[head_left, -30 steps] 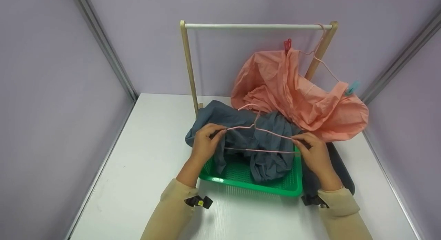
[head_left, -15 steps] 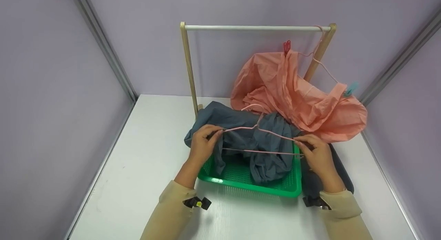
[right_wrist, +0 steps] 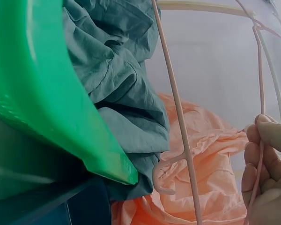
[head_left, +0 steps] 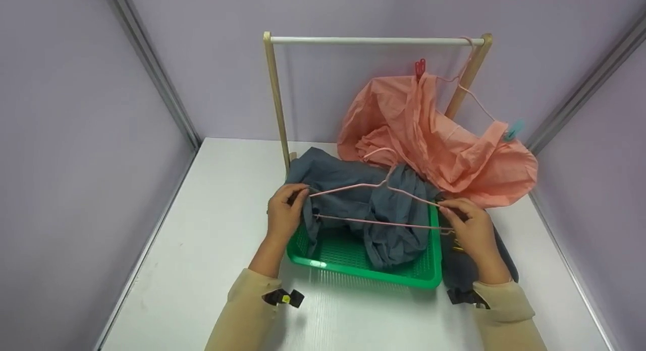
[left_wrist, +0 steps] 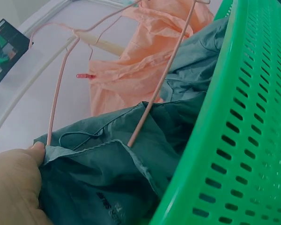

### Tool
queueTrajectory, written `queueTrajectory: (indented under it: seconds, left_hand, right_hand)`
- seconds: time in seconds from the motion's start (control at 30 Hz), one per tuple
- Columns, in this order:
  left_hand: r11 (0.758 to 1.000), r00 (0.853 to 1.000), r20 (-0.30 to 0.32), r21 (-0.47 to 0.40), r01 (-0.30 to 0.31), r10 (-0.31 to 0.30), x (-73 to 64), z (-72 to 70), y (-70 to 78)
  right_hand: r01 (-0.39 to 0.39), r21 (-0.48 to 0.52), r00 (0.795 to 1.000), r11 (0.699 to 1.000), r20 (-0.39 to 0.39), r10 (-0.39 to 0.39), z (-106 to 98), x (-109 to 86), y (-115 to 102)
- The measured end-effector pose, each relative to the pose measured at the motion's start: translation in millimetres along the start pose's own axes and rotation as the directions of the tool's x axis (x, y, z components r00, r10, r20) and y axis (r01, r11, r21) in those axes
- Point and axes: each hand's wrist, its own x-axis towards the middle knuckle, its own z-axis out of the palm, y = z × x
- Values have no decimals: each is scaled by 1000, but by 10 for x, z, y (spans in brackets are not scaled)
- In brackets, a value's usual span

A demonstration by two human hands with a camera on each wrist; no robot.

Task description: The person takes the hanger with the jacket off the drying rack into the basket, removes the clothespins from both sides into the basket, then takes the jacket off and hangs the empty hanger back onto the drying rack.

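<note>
Looking down from the head view, I see both hands holding a pink hanger [head_left: 387, 181] level above a green basket [head_left: 363, 276] on the white bench [head_left: 217, 215]. The left hand [head_left: 284, 213] pinches it at the left end, with a blue-grey garment [head_left: 330, 170] gathered at the fingertips; the right hand [head_left: 471, 231] pinches the right arm. The garment lies bunched in the basket and spills over its far rim. A dark item [head_left: 456, 268] lies under the right forearm, beside the basket. Behind stands a rack [head_left: 363, 40] with a second hanger [head_left: 470, 93] hooked at its right end, carrying a salmon garment [head_left: 393, 106] with a red clip [head_left: 420, 70] and a light-blue clip [head_left: 512, 131].

From the left wrist, the thumb presses by the blue-grey garment's edge, where the pink hanger's arm meets it; the lower bar's end dips into the cloth. Dark lettering [left_wrist: 113, 211] marks the fabric.

From the right wrist, thumb and curled fingers grip the hanger's arm, and the lower bar's little hook [right_wrist: 164, 176] hangs just beside the cloth.
</note>
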Motion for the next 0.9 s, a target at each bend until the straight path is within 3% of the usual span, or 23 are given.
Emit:
queueTrajectory:
  seconds: [0.37,0.6,0.9]
  left_hand:
    - [991,988,-84,13,132,-130,-91,-130,-202]
    - [984,974,-140,13,179,-176,-119,-190,-264]
    - [959,930,-237,-18,284,-280,-152,-233,-332]
  right_hand:
    - [-21,-23,1000,1000,9,22,-44,-10,21]
    - [-36,-40,999,999,-9,36,-68,-16,36]
    - [-45,-34,998,998,-47,44,-128,-22,54]
